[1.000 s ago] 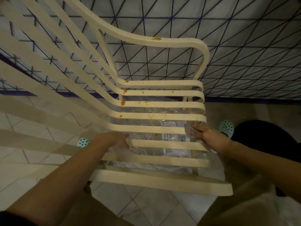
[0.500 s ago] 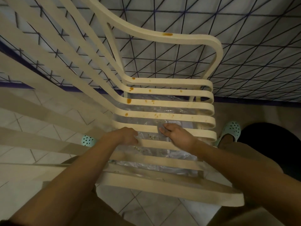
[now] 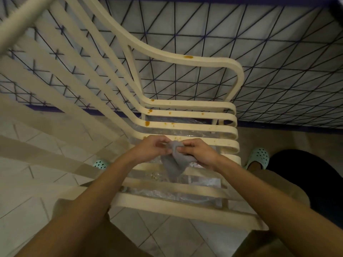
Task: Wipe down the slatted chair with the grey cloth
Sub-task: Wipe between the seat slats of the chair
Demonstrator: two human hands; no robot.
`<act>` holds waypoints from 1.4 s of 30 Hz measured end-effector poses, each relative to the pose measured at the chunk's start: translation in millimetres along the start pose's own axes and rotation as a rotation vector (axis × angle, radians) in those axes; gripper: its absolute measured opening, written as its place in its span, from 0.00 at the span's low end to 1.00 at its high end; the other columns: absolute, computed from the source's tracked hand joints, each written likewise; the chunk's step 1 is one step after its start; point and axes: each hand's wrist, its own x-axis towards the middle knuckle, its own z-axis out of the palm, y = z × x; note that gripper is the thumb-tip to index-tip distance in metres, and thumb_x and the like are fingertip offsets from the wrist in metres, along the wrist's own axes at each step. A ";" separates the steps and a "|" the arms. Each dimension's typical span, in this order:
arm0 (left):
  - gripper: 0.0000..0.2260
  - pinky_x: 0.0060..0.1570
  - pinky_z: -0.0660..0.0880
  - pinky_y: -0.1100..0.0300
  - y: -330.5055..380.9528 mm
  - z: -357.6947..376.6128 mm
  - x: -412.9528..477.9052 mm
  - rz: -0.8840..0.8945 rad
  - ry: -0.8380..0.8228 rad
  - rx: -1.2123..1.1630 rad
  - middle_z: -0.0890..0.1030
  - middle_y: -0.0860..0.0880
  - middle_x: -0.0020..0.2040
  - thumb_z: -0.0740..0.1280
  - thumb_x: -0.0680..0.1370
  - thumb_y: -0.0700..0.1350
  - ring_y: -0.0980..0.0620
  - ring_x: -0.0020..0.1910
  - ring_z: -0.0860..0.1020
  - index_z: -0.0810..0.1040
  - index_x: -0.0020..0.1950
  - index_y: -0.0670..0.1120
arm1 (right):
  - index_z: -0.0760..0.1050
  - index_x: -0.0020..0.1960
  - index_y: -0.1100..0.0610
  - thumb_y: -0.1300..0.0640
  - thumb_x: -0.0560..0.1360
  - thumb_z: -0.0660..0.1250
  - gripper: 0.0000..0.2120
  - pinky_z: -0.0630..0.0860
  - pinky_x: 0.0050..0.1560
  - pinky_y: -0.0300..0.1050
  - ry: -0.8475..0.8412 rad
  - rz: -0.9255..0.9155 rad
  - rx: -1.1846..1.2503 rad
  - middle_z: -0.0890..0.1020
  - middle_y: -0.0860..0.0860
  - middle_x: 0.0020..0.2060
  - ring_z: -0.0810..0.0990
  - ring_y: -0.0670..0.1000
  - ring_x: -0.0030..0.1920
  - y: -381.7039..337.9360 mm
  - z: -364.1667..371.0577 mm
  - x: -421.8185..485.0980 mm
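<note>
Fingers (image 3: 186, 145) of my left hand (image 3: 151, 148) and right hand (image 3: 199, 154) pinched the grey cloth (image 3: 174, 165) above the slatted chair (image 3: 187, 115), its orange stains (image 3: 147, 123) unwiped.

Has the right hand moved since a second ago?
Yes. The right hand slid left from the right ends of the seat slats to mid-seat, now gripping the cloth.

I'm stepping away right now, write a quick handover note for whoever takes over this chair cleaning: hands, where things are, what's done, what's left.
Left hand: pinches the top of the grey cloth.
Right hand: grips the same cloth beside it.
Cloth hangs bunched over the middle seat slats of the chair.
Done: cloth in hand; no wiped patch is evident.
Left: orange stains on the rear seat slats and armrest, crumbs on a front slat.
</note>
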 end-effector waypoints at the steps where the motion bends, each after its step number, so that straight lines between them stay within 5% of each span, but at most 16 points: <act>1: 0.08 0.49 0.74 0.60 1.9 3.9 -5.1 0.037 0.022 -0.016 0.82 0.42 0.50 0.70 0.76 0.37 0.52 0.49 0.78 0.80 0.54 0.38 | 0.82 0.50 0.62 0.62 0.77 0.68 0.05 0.77 0.47 0.43 -0.002 -0.010 0.013 0.83 0.57 0.44 0.80 0.50 0.45 -3.2 -0.8 -8.1; 4: 0.04 0.46 0.71 0.59 3.7 9.4 -20.6 0.076 0.066 -0.013 0.80 0.46 0.40 0.71 0.76 0.39 0.53 0.43 0.76 0.80 0.44 0.39 | 0.81 0.49 0.64 0.60 0.75 0.71 0.07 0.75 0.41 0.38 -0.015 -0.035 -0.084 0.82 0.54 0.40 0.78 0.48 0.40 -15.8 -2.7 -29.9; 11: 0.07 0.41 0.68 0.56 16.9 11.6 -52.4 0.094 0.051 0.109 0.79 0.39 0.36 0.72 0.75 0.44 0.50 0.37 0.73 0.78 0.44 0.41 | 0.81 0.44 0.58 0.59 0.68 0.77 0.07 0.77 0.43 0.50 -0.001 -0.150 -0.575 0.84 0.55 0.38 0.81 0.52 0.39 -39.3 -16.3 -61.7; 13: 0.05 0.40 0.69 0.56 23.0 13.0 -59.0 0.116 0.082 0.119 0.80 0.35 0.39 0.71 0.75 0.44 0.50 0.36 0.74 0.78 0.45 0.43 | 0.81 0.42 0.55 0.59 0.70 0.76 0.04 0.77 0.42 0.46 0.038 -0.180 -0.642 0.84 0.51 0.36 0.80 0.47 0.37 -44.6 -19.1 -67.2; 20: 0.13 0.48 0.79 0.57 46.2 19.9 -71.4 0.197 0.058 -0.003 0.84 0.44 0.49 0.71 0.75 0.42 0.50 0.49 0.82 0.78 0.59 0.44 | 0.80 0.47 0.66 0.61 0.79 0.65 0.08 0.76 0.50 0.37 0.137 -0.257 -0.221 0.83 0.54 0.42 0.80 0.46 0.44 -64.7 -12.6 -93.3; 25: 0.06 0.43 0.75 0.60 55.4 25.9 -71.9 0.243 0.065 0.039 0.82 0.47 0.43 0.67 0.78 0.43 0.54 0.42 0.80 0.81 0.50 0.40 | 0.79 0.53 0.63 0.55 0.75 0.71 0.12 0.77 0.50 0.39 0.067 -0.258 -0.223 0.83 0.53 0.45 0.80 0.47 0.45 -75.4 -14.0 -106.1; 28: 0.06 0.43 0.74 0.63 58.2 25.7 -70.9 0.235 0.115 0.010 0.81 0.53 0.40 0.66 0.79 0.45 0.58 0.41 0.78 0.80 0.47 0.45 | 0.80 0.54 0.61 0.55 0.70 0.77 0.16 0.77 0.45 0.44 -0.025 -0.185 -0.363 0.82 0.54 0.43 0.80 0.50 0.42 -78.8 -14.7 -111.9; 33: 0.09 0.47 0.77 0.61 60.4 27.5 -71.0 0.205 0.174 -0.078 0.84 0.48 0.47 0.64 0.80 0.46 0.54 0.47 0.81 0.80 0.54 0.43 | 0.81 0.53 0.61 0.54 0.72 0.74 0.14 0.77 0.54 0.58 0.054 -0.179 -0.307 0.83 0.61 0.49 0.83 0.57 0.50 -71.5 -13.5 -110.9; 37: 0.08 0.44 0.78 0.64 62.9 30.6 -72.9 0.163 0.297 -0.267 0.85 0.49 0.49 0.64 0.80 0.45 0.53 0.48 0.83 0.80 0.56 0.45 | 0.77 0.58 0.55 0.51 0.74 0.71 0.15 0.77 0.59 0.54 0.177 -0.177 -0.133 0.82 0.53 0.53 0.80 0.54 0.56 -67.4 -4.3 -108.7; 40: 0.09 0.44 0.78 0.59 64.6 26.0 -73.4 0.115 0.379 -0.416 0.85 0.47 0.51 0.65 0.80 0.44 0.48 0.50 0.83 0.80 0.57 0.44 | 0.69 0.69 0.47 0.48 0.75 0.71 0.25 0.67 0.65 0.37 0.427 -0.399 -0.379 0.70 0.42 0.69 0.68 0.43 0.68 -65.4 13.5 -109.8; 42: 0.09 0.40 0.77 0.59 68.6 20.7 -75.1 0.103 0.409 -0.457 0.85 0.46 0.51 0.65 0.79 0.44 0.47 0.50 0.83 0.80 0.56 0.43 | 0.62 0.75 0.45 0.46 0.75 0.70 0.31 0.58 0.65 0.26 0.406 -0.550 -0.508 0.60 0.39 0.75 0.59 0.36 0.72 -64.8 28.7 -109.5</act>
